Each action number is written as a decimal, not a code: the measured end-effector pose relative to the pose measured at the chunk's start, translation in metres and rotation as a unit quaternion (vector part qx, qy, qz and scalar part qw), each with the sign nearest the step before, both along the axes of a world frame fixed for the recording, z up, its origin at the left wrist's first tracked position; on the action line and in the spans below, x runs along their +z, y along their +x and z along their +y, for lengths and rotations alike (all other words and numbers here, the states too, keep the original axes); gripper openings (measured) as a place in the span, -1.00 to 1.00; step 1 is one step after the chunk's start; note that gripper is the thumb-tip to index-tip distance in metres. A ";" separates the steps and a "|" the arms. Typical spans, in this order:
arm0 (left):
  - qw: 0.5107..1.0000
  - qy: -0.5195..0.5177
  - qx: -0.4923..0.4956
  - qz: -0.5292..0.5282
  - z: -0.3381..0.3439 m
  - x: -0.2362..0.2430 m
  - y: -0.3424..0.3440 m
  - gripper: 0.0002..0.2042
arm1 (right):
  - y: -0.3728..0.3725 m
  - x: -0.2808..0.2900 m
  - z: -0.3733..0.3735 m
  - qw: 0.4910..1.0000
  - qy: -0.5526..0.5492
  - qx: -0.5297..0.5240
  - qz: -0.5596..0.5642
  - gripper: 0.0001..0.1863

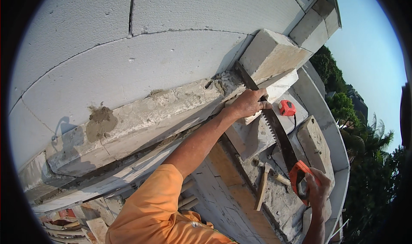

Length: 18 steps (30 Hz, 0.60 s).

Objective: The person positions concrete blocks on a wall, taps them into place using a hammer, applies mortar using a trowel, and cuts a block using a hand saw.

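Note:
My right hand (319, 187) is wrapped round the orange handle (299, 177) of a handsaw. Its long dark blade (281, 134), with coarse teeth along one edge, slants up and left to the wall. Partway along the blade, my left hand (250, 103) has its fingers and thumb closed on it. The blade's far end lies beside a pale block (274, 53) set against the wall. Pale block pieces (257, 138) lie under and beside the saw. Close to the blade's right side sits a red tape measure (286, 108).
A hammer (262, 186) with a wooden handle lies on the rough ledge, left of the saw. The white block wall (171, 59) rises ahead, with a concrete ledge (150, 108) bearing a mortar patch (101, 123). At right runs a curved parapet (341, 181); trees stand beyond it.

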<state>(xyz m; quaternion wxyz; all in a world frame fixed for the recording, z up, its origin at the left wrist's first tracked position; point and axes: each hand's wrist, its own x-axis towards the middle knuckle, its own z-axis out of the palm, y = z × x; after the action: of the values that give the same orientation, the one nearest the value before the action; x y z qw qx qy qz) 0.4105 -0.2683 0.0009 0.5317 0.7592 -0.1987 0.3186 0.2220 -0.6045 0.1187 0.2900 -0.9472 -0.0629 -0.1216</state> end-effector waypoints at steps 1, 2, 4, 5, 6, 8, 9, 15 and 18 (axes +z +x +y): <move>0.999 0.028 -0.008 0.030 0.002 0.005 0.001 -0.45 | -0.003 0.000 0.006 0.996 0.072 -0.004 0.049 -0.70; 0.996 0.057 -0.017 0.060 0.003 0.009 0.000 -0.45 | -0.005 0.001 0.011 0.996 0.076 -0.007 0.048 -0.70; 0.994 0.065 -0.038 0.085 0.007 0.014 -0.001 -0.43 | -0.009 0.007 0.020 0.989 0.118 -0.010 0.087 -0.69; 0.993 0.081 -0.027 0.083 0.008 0.017 -0.002 -0.43 | -0.011 0.009 0.022 0.989 0.121 -0.012 0.084 -0.69; 0.992 0.097 -0.017 0.081 0.011 0.019 -0.002 -0.43 | -0.013 0.011 0.024 0.985 0.141 -0.010 0.096 -0.68; 0.990 0.108 -0.021 0.090 0.014 0.025 -0.006 -0.42 | -0.020 0.013 0.028 0.982 0.156 -0.010 0.109 -0.67; 0.989 0.091 -0.046 0.110 0.016 0.028 -0.008 -0.42 | -0.027 0.014 0.033 0.983 0.151 -0.019 0.104 -0.67; 0.983 0.094 -0.100 0.122 0.048 0.015 -0.038 -0.42 | -0.068 0.002 0.060 0.983 0.129 -0.021 0.132 -0.65; 0.973 0.016 -0.162 0.164 0.050 0.012 -0.052 -0.49 | -0.084 -0.005 0.063 0.997 0.041 -0.019 0.065 -0.67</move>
<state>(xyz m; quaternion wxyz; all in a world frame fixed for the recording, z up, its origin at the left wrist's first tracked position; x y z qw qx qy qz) 0.3588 -0.2185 0.0126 0.5891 0.7673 -0.2347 0.0959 0.1381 -0.5411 0.1133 0.3293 -0.9416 -0.0211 -0.0677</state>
